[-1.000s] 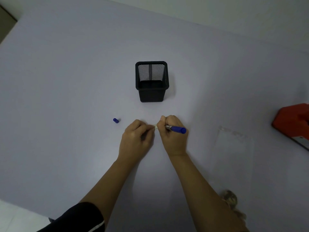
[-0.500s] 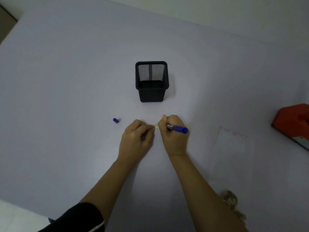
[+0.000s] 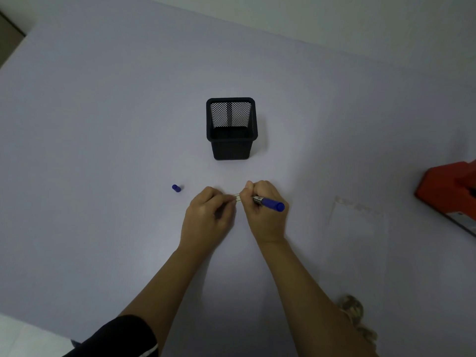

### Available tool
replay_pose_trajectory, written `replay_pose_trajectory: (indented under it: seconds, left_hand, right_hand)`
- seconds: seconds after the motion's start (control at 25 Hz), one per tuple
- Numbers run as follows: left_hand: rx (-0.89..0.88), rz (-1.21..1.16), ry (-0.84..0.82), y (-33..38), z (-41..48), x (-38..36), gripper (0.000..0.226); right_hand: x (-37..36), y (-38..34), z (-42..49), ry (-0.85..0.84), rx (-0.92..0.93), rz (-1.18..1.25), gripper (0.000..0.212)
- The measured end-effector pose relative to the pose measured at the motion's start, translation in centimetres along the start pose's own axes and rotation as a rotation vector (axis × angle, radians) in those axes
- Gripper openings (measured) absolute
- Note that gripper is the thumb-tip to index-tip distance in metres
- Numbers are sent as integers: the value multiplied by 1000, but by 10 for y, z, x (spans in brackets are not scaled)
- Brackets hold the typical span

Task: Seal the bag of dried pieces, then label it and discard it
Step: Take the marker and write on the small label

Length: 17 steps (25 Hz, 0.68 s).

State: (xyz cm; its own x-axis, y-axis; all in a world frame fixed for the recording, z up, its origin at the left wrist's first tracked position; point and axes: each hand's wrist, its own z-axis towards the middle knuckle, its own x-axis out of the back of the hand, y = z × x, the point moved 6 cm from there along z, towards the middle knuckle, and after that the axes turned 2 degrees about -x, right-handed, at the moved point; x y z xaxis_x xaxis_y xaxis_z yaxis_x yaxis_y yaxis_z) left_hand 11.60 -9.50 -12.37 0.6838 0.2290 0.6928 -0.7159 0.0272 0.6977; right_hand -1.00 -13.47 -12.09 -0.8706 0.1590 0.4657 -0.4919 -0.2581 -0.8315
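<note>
Blue marker (image 3: 269,203) is sitting in the right hand (image 3: 262,210), closed around it, barrel pointing right, tip bearing on a small pale label (image 3: 238,197). Left hand (image 3: 208,215) is pinching the label's other end. Clear bag (image 3: 356,235) is lying flat toward the tabletop's right edge, long axis running near to far, dried pieces (image 3: 354,309) bunched at its near end; right hand is nearer. Black mesh holder (image 3: 231,128) is standing beyond both hands, marker cap (image 3: 176,188) left.

mesh cup (image 3: 231,130) beyond hands, pen cap (image 3: 176,188) left, open table (image 3: 90,124) elsewhere
</note>
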Motion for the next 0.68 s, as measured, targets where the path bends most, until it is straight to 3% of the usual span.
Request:
replay_pose_trajectory:
  seconds: [0.68]
  left_hand:
    - [-11,-9,-4,1,2,1,30]
  right_hand:
    - [0,0,3,11,-5,-16,36]
